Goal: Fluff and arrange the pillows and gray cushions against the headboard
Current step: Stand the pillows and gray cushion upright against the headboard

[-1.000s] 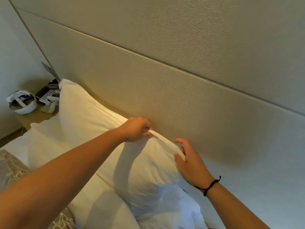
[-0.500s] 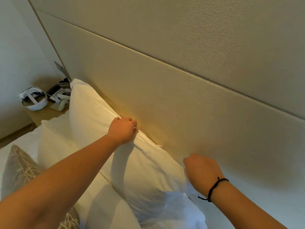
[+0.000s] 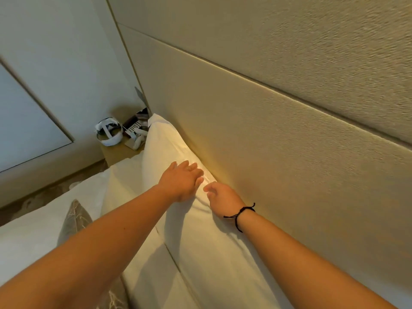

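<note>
A white pillow (image 3: 162, 150) stands on edge against the beige padded headboard (image 3: 256, 139). A second white pillow (image 3: 124, 186) leans in front of it. My left hand (image 3: 181, 182) lies flat on the back pillow's top edge with fingers spread, holding nothing. My right hand (image 3: 223, 198), with a black cord at the wrist, rests just beside it on the same edge next to the headboard, fingers loosely curled and apart. A gray patterned cushion (image 3: 75, 217) stands in front of the pillows at lower left, partly hidden by my left forearm.
A wooden nightstand (image 3: 118, 152) at the bed's far end carries a white headset (image 3: 109, 132), a phone (image 3: 134, 127) and small items. The white bedcover (image 3: 33, 233) spreads to the left. Patterned carpet (image 3: 44, 192) and a wall lie beyond.
Both hands have let go of the pillow's top edge and opened. The right hand has slid left along the edge to sit beside the left hand. The view has pulled back and turned left.
</note>
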